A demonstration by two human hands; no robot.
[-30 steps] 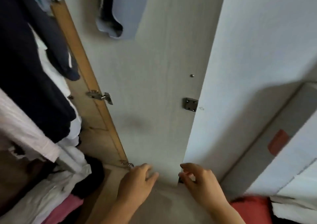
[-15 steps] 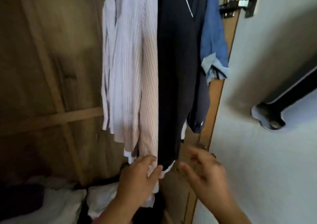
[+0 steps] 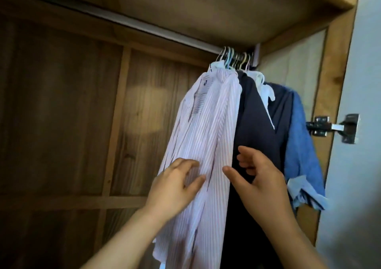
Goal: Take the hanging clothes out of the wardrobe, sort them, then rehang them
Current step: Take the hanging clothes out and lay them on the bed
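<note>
Inside a wooden wardrobe, the left hand rests loosely spread on a pink striped shirt; the right hand, fingers relaxed, holding nothing, reaches before a navy garment.

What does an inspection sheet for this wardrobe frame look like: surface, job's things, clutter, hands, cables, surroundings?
Surface: no table; a metal rail runs under the wardrobe top.
Job's things: pink striped shirt, navy garment and blue denim shirt hang on hangers bunched at the rail's right end.
Clutter: nothing seen.
Hands: left hand rests with loosely bent fingers on the striped shirt; right hand is in front of the navy garment, fingers loosely curled, gripping nothing.
Cables: nothing seen.
Surroundings: wooden back panel, door hinge at right, white door.
</note>
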